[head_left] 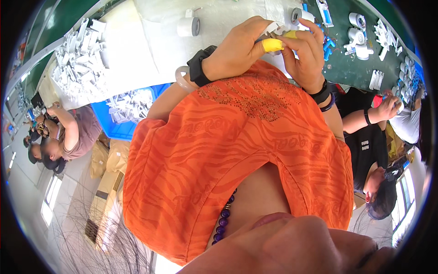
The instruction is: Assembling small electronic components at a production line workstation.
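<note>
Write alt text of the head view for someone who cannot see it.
The wearer's left hand and right hand, with yellow finger wraps, meet at a small white part. At left, white plastic pieces lie heaped on a white work surface and in a blue plastic bin.

At three o'clock, a white-lettered black shirt (375,154) is being worn. A tonally lettered orange top (237,137) is being worn.

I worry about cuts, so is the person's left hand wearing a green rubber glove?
No, the left hand shows bare skin, with just a snug yellow wrap around its thumb.
</note>
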### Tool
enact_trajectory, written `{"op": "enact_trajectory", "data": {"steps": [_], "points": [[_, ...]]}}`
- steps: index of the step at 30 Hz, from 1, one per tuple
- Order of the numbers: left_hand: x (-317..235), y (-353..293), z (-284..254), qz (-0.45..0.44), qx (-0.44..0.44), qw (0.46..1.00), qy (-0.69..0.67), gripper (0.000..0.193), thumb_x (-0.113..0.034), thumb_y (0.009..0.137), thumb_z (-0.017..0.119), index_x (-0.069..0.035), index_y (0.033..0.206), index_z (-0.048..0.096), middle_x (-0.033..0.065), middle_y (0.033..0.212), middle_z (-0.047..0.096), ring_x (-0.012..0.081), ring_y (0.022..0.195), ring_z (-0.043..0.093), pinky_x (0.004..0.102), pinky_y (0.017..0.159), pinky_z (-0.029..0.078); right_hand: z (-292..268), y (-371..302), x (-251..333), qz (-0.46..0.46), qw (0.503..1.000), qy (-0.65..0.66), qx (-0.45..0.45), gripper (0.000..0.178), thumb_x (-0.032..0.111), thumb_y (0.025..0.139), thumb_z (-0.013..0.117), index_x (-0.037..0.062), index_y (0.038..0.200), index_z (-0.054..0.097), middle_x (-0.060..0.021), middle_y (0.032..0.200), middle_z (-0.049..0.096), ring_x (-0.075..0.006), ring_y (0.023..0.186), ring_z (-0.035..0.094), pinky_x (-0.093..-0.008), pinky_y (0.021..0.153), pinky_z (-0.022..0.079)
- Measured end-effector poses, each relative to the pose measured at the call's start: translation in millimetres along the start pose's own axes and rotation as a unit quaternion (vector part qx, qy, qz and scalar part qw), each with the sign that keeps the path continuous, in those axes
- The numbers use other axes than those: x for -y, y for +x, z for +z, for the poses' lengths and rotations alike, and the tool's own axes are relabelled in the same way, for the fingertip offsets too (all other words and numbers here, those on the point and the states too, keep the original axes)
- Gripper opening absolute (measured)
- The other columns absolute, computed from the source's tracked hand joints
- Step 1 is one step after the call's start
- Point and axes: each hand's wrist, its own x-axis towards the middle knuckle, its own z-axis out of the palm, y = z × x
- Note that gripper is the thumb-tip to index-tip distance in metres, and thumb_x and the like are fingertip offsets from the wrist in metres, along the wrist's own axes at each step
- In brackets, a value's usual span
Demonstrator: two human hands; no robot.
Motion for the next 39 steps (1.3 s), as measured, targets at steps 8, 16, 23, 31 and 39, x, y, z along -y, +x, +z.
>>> {"op": "enact_trajectory", "data": {"steps": [8,16,23,31,39], "points": [[2,-1,-1,0.058,-0.002,0.997,0.041,0.029,-0.002,0.084,0.047,-0.001,0.112,0.054,0.0151,0.095,0.056,0.0295,0.085,0.056,0.0339,0.076,0.046,6,-6,8,0.019,1.0,-0.001,-0.014,0.023,0.001,0.063,0.072,0.0078,0.084,0.064,-0.0044,0.076,0.057,-0.024,0.076,0.056,-0.0424,0.089,0.044],[2,6,-3,0.005,-0.016,0.999,0.032,0.025,0.0,0.086,0.046,0.001,0.109,0.055,0.0094,0.089,0.056,0.0175,0.071,0.055,0.027,0.064,0.045,23,-9,3,0.033,0.997,-0.008,-0.063,0.026,0.002,0.064,0.072,0.0101,0.087,0.063,-0.0039,0.076,0.058,-0.0224,0.073,0.057,-0.0425,0.087,0.046],[16,44,-45,-0.165,0.033,0.975,-0.144,0.022,-0.013,0.093,0.042,-0.002,0.104,0.058,0.0048,0.075,0.06,0.0119,0.061,0.058,0.0257,0.058,0.047,8,-4,-34,0.13,0.99,0.044,0.034,0.022,0.016,0.076,0.073,0.0068,0.094,0.063,-0.0049,0.079,0.065,-0.0232,0.072,0.061,-0.0346,0.076,0.048],[99,125,-203,-0.165,-0.207,0.95,-0.165,0.042,-0.03,0.098,0.04,0.002,0.125,0.047,0.0182,0.106,0.061,0.0234,0.085,0.063,0.0357,0.078,0.054,-90,-91,-187,0.3,0.902,-0.302,-0.079,0.014,0.01,0.087,0.056,0.0023,0.099,0.059,-0.0166,0.089,0.064,-0.0349,0.082,0.061,-0.0396,0.072,0.049],[289,98,-426,-0.207,-0.128,0.64,0.728,0.024,-0.019,0.074,0.066,-0.004,0.094,0.065,0.0137,0.087,0.068,0.0294,0.083,0.066,0.039,0.066,0.053,-130,-114,-311,0.469,0.823,-0.321,0.003,0.029,0.029,0.089,0.056,0.0037,0.103,0.061,-0.0192,0.087,0.065,-0.0368,0.084,0.061,-0.0447,0.071,0.048]]}}
